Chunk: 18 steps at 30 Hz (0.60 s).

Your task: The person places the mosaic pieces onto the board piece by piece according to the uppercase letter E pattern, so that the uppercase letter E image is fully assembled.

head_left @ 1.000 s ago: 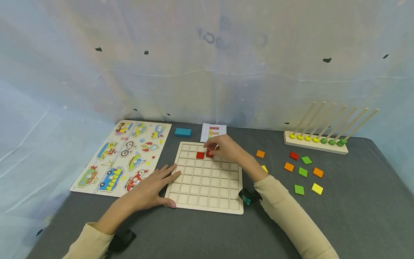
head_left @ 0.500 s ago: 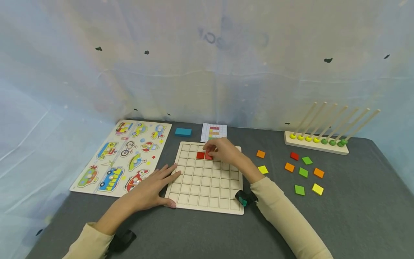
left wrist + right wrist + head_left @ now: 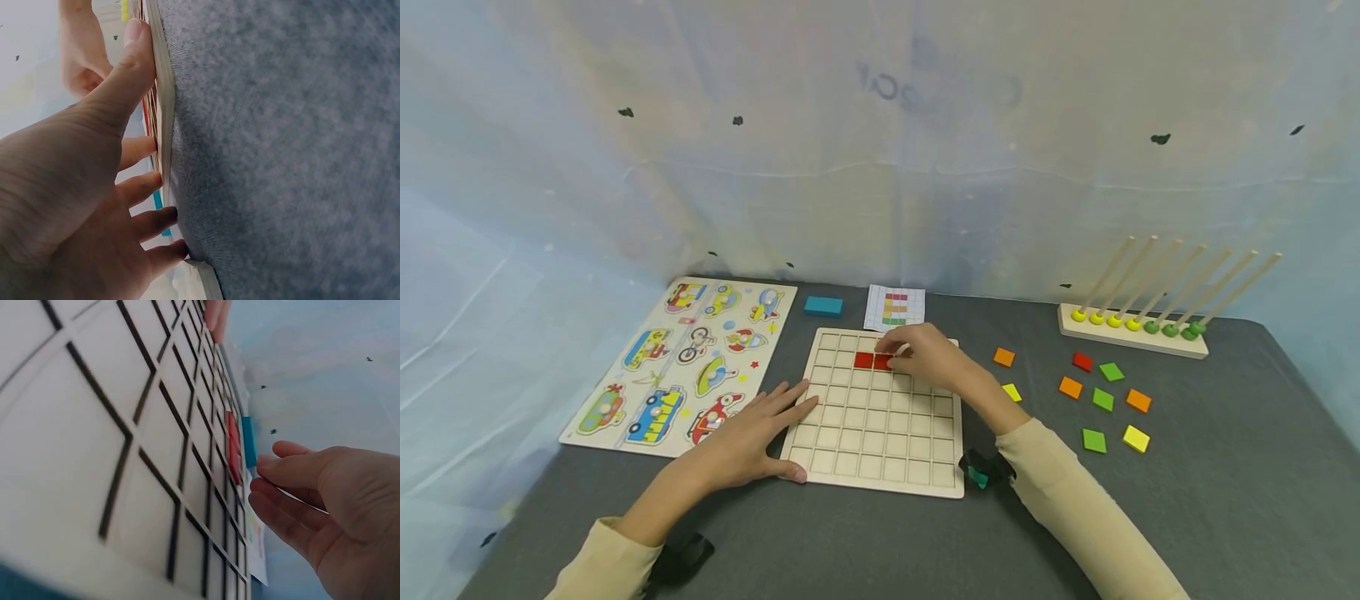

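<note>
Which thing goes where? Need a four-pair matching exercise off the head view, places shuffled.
Things
1. blue block
2. left hand
3. paired red tiles
4. peg stand

Places
A. in cells of the grid board
B. back right of the table
C. between picture puzzle and pattern card
D. touching the grid board's left edge

Pairs: 1-C, 2-D, 3-A, 4-B

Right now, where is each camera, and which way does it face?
Head: worn on the head, facing forward and down at the board; left grip, right grip, sleeves show.
Left wrist: worn there, facing along the left grip and board edge; part of the right grip shows.
Right wrist: worn there, facing across the board toward the red tiles; right grip and part of left show.
Both wrist views share the board and both grips.
</note>
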{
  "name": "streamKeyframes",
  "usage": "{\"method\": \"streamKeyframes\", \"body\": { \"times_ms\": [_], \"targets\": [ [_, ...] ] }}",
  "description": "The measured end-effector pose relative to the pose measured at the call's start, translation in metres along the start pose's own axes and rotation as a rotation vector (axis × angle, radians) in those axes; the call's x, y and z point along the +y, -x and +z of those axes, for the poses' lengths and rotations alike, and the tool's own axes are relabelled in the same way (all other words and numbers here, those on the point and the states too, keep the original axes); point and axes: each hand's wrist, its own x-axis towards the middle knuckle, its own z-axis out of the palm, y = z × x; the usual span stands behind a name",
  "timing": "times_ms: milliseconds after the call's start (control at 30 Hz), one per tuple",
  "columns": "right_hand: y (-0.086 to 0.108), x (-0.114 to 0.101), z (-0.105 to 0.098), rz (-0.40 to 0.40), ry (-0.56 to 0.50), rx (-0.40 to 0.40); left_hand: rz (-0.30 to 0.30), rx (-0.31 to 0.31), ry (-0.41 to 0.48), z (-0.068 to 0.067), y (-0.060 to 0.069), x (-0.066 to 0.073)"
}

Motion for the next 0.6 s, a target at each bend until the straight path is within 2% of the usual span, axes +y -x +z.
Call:
{"method": "streamKeyframes", "body": {
  "times_ms": [133,300,600],
  "targets": [
    [0.016,0.0,-0.013,0.001,0.007,0.021,-0.005,-0.003,0.001,0.0,0.001,-0.001],
    [0.043,0.013,-0.033,-0.011,0.052,0.078,-0.008,0.0,0.0,0.001,0.001,-0.002],
    [0.097,0.052,-0.07,0.146,0.136,0.154,-0.003,0.002,-0.003,0.001,0.0,-0.001]
  ]
}}
